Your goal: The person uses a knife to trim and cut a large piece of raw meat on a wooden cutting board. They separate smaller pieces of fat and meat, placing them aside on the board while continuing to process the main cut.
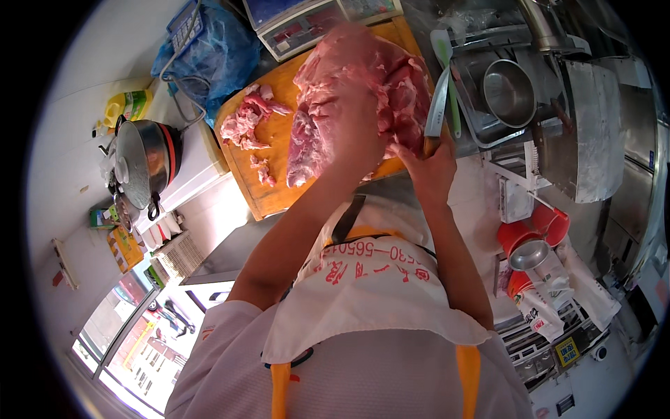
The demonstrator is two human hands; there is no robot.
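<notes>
A large slab of raw meat (328, 77) lies on the orange cutting board (241, 178). My left hand (359, 129) reaches over the middle of the slab and rests on it. Its fingers blend into the meat and are hard to make out. At the slab's near right edge, my right hand (431, 167) is closed around the handle of a knife (437, 108), blade pointing up and away from me. A finger of that hand reaches to the meat's edge. Small meat trimmings (251, 119) are piled on the board's left side.
A scale (296, 31) stands behind the board, with a blue plastic bag (216, 59) to its left. Right of the board are a green-and-white utensil (442, 49) and a metal pot (509, 93) on a tray. A lidded pan (143, 164) sits far left.
</notes>
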